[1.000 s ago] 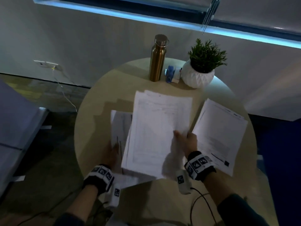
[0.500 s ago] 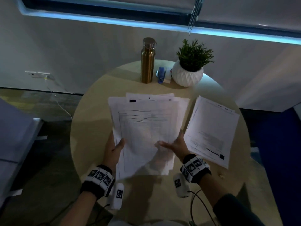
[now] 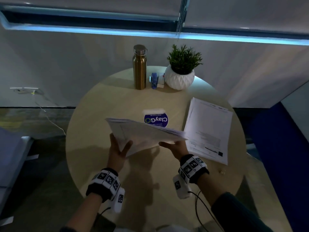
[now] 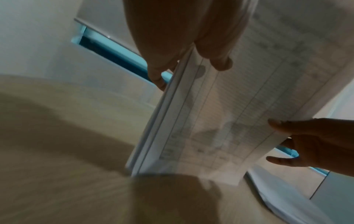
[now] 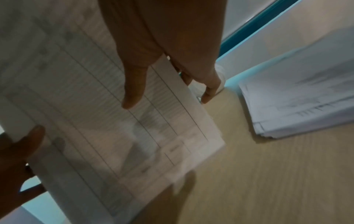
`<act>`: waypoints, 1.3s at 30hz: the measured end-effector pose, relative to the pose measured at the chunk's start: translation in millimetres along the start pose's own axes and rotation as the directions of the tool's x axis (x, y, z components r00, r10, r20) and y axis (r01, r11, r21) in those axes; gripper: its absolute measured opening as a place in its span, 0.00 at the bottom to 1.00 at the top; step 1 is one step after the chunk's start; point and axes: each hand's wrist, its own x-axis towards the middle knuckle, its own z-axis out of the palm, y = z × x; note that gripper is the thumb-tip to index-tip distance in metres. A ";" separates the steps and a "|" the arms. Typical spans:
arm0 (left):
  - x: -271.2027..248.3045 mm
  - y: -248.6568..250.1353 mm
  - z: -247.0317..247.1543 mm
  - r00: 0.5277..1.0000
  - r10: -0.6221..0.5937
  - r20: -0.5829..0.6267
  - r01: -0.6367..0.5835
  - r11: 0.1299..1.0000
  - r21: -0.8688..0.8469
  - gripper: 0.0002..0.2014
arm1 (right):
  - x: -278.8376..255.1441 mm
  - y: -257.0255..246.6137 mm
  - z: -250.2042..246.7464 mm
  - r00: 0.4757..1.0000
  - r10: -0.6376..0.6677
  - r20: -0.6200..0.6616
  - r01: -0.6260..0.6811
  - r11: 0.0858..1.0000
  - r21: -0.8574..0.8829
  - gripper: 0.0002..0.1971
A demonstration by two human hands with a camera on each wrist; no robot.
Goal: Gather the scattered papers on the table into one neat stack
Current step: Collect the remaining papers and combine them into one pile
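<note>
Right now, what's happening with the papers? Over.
Both hands, left and right, hold a paper bundle off the table. Second pile still separate. Wipes pack underneath.

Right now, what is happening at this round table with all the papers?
A person is tidying papers. The left hand and the right hand together hold a bundle of papers lifted above the round table. A second pile of papers lies flat on the table to the right, not yet joined. A white and purple packet lies behind the bundle. A gold bottle and a potted plant stand at the far edge.
</note>
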 end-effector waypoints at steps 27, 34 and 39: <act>41.5 5.0 192.3 0.958 0.055 0.282 -0.112 0.975 0.190 0.09 | 31.2 56.8 -181.9 0.818 0.259 -0.513 -0.303 0.953 -0.003 0.11; 75.2 -16.5 267.8 0.956 -0.152 0.252 -0.011 0.837 0.548 0.21 | 74.5 69.7 -225.3 0.715 0.504 -0.485 -0.672 0.687 -0.278 0.27; 74.1 -11.6 286.5 0.931 -0.297 0.214 0.079 0.732 0.676 0.38 | 81.2 80.4 -220.7 0.688 0.531 -0.494 -0.669 0.728 -0.150 0.47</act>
